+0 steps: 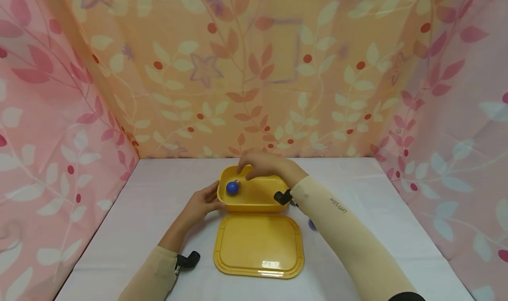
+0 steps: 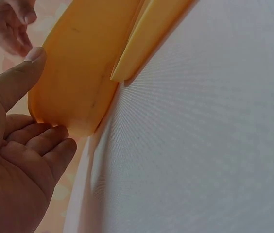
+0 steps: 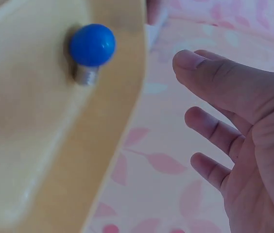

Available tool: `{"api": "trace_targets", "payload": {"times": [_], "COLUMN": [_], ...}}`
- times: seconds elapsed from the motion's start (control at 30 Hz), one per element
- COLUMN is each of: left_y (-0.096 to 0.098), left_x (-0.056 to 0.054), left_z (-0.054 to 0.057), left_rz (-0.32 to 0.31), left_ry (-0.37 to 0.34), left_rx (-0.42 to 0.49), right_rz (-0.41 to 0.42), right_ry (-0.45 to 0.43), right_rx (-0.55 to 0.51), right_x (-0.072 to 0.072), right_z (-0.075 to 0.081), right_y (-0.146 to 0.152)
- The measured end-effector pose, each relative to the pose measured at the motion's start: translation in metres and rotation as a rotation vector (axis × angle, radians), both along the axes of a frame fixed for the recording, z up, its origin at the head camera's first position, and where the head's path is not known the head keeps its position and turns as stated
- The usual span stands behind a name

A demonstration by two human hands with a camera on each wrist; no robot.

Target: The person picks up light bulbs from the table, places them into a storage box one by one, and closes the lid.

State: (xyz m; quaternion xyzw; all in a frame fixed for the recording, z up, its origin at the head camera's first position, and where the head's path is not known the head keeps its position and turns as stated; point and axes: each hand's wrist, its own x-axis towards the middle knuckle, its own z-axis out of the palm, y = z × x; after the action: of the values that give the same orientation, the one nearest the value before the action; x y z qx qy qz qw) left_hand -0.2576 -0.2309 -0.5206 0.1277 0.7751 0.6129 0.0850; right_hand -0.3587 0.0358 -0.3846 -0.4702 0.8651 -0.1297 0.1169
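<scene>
Bulb (image 1: 232, 188) lies in box (image 1: 254, 208) held by left grip (image 1: 200, 203), near empty, parted right grip (image 1: 263, 164).

Yellow box (image 1: 259, 207), yellow lid (image 1: 258, 246), blue bulb (image 1: 232, 187), white table (image 1: 158, 195), beige sleeves (image 1: 345, 235), leaf-patterned orange and pink curtains (image 1: 285, 116)

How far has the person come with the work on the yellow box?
Already done, it seems: one blue bulb lies inside the yellow box. In hand: the left hand holds the box's end; the right hand is above it, holding nothing. Probably left: a bluish object outside, partly hidden by the right sleeve, and the lid, lying off the box.
</scene>
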Motion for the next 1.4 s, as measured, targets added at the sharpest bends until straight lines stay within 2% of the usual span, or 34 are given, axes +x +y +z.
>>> {"api": "trace_targets", "payload": {"times": [0.17, 0.27, 0.43, 0.53, 0.9, 1.17, 1.4], "left_y": [-0.001, -0.002, -0.004, -0.005, -0.001, 0.001, 0.001], "left_x": [0.0, 0.0, 0.001, 0.001, 0.004, 0.004, 0.002], "left_z": [0.0, 0.001, 0.002, 0.001, -0.006, -0.001, 0.003], "left_rz": [0.007, 0.012, 0.02, 0.018, 0.018, 0.022, 0.004], "left_ry": [0.007, 0.01, -0.005, -0.008, -0.006, -0.011, 0.0], "left_rx": [-0.013, -0.018, -0.024, -0.026, -0.053, -0.063, -0.051], "right_rz": [-0.003, -0.004, -0.085, -0.138, -0.193, -0.23, -0.294], "right_ry": [0.089, 0.139, 0.121, 0.099, 0.14, 0.175, 0.145], "right_rx": [-0.057, -0.103, -0.141, -0.16, -0.269, -0.342, -0.371], "right_x": [0.01, 0.015, 0.026, 0.035, 0.061, 0.079, 0.094], "right_z": [0.02, 0.026, 0.026, 0.023, -0.002, -0.02, -0.034], "right_y": [0.028, 0.045, 0.071, 0.083, 0.135, 0.169, 0.192]}}
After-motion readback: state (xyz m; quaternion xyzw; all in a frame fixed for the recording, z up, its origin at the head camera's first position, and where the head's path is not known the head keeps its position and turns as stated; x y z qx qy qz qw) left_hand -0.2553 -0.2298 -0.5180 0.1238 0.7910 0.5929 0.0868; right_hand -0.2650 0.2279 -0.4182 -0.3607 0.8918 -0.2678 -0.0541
